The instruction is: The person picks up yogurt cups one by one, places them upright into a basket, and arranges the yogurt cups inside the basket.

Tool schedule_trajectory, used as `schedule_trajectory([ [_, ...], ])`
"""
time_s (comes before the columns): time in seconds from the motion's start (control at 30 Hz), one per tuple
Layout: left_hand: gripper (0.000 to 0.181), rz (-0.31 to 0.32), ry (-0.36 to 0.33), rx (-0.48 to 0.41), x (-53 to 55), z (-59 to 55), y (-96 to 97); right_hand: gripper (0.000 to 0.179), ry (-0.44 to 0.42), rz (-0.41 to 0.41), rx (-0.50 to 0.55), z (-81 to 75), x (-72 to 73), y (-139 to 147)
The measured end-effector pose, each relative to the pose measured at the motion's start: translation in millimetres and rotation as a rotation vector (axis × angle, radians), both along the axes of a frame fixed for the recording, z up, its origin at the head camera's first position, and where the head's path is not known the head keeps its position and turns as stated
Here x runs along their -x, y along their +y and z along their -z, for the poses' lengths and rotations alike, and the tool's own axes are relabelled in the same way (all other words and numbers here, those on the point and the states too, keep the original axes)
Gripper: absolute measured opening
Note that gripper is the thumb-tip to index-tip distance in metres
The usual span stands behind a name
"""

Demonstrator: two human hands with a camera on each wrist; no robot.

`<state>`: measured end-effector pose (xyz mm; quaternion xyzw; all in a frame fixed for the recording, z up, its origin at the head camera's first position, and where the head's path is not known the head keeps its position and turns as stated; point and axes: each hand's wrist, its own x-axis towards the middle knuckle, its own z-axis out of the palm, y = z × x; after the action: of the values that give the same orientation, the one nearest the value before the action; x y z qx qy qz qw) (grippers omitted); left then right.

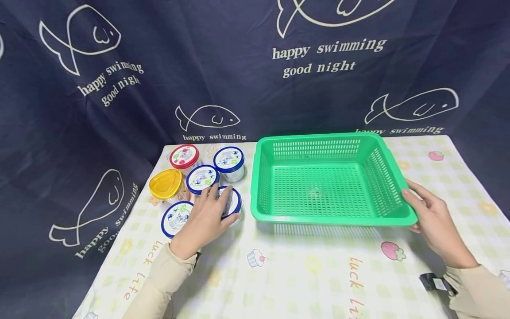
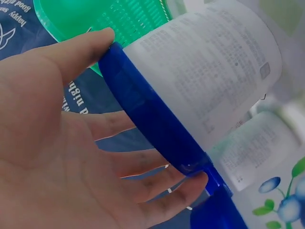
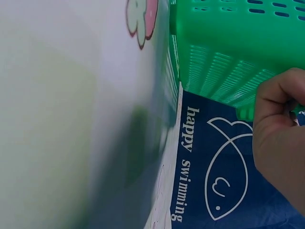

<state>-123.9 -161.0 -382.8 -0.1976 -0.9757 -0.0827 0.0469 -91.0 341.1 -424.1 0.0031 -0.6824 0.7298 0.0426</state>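
Observation:
My left hand spans the lid of a white plastic tub with a blue lid. In the left wrist view the thumb holds one edge of that lid and the fingers reach round the far edge; the tub's side carries small print. My right hand grips the right rim of a green plastic basket, thumb on top and fingers underneath. Nothing lies inside the basket. The right wrist view shows the curled fingers at the rim.
Around the held tub stand more blue-lidded tubs, a red-lidded tub and a container with a yellow lid. They sit close together on the checked tablecloth. A dark blue fish-print curtain hangs behind the table.

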Motion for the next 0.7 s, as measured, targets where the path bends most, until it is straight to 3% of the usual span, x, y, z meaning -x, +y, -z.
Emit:
schedule_trajectory([
  [0.17, 0.074, 0.016, 0.071, -0.021, 3.7, 1.4, 3.3, 0.049, -0.008, 0.004, 0.007, 1.5, -2.2, 1],
  [0.3, 0.074, 0.012, 0.134, -0.043, -1.3, -3.4, 6.5, 0.049, -0.018, 0.009, -0.017, 1.3, -3.2, 2],
  [0.5, 0.075, -0.004, 0.314, -0.119, -5.8, -35.3, 7.9, 0.052, -0.031, 0.034, -0.077, -0.2, -2.7, 2],
  [0.7, 0.073, 0.03, 0.48, -0.26, -2.2, -71.0, 13.9, 0.053, -0.028, 0.034, -0.102, -0.3, -3.9, 4],
])
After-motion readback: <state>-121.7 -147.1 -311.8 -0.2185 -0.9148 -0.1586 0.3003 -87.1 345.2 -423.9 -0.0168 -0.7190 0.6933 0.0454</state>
